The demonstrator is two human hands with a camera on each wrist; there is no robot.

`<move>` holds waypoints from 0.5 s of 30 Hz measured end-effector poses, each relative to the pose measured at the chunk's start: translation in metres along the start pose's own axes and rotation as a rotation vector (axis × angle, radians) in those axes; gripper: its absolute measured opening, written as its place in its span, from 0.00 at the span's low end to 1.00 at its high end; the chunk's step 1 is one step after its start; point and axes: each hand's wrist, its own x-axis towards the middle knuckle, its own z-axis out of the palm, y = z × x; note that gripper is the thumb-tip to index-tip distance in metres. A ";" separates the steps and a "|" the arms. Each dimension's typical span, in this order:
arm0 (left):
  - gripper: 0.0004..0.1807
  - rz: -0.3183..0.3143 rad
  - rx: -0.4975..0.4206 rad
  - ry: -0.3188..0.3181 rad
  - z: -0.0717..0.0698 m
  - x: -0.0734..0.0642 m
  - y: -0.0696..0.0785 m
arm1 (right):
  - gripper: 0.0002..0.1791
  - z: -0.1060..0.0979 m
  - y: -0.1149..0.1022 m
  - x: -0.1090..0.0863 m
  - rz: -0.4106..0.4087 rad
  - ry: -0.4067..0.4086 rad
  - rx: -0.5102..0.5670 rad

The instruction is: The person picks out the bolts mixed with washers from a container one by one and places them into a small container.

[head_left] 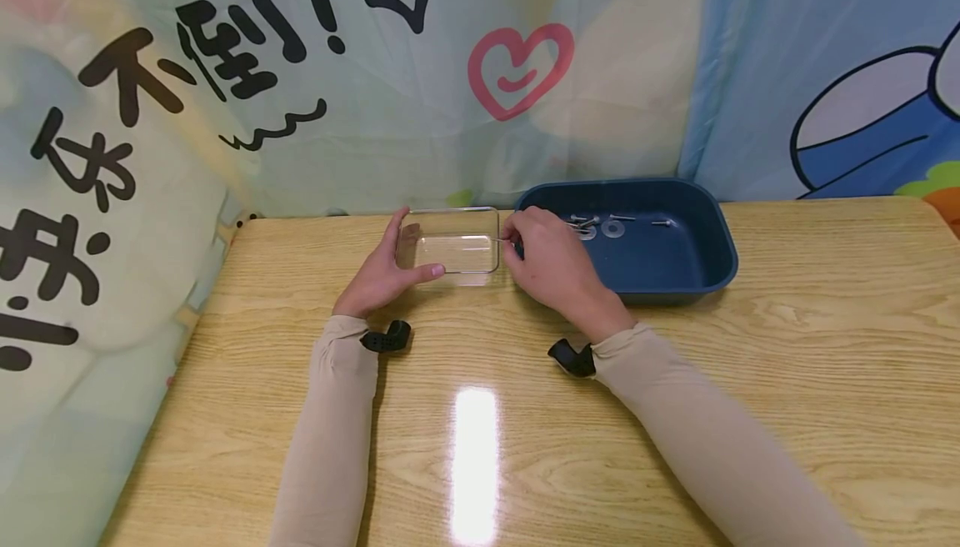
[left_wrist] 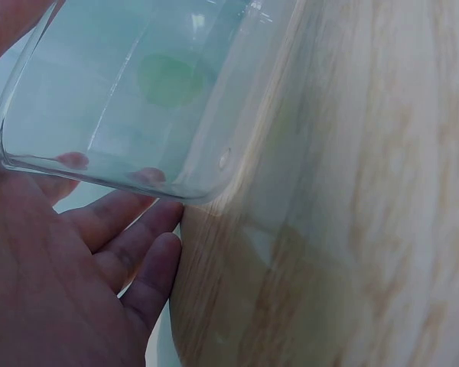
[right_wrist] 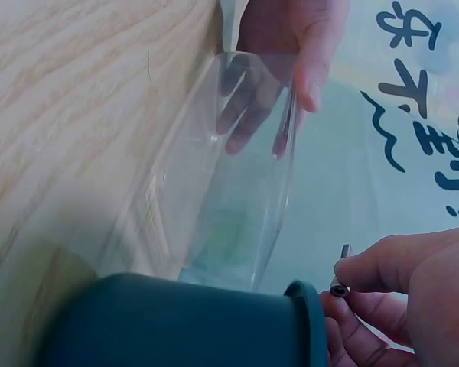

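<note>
While the left hand [head_left: 381, 278] grips a clear box [head_left: 459, 247] near the far table edge [head_left: 322, 223], the right hand [head_left: 553, 262] pinches a screw [right_wrist: 340, 290] beside a blue tub [head_left: 652, 268].

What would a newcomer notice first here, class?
Probably the pink smiling heart on the pale cloth backdrop, upper centre. Below right sits a dark blue rectangular tub. Left of it, the left hand holds a clear rectangular box; between them, the right hand pinches a metal screw.
</note>
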 end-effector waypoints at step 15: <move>0.62 -0.005 -0.010 0.001 0.000 0.001 0.000 | 0.07 0.012 -0.009 0.005 -0.026 -0.041 -0.031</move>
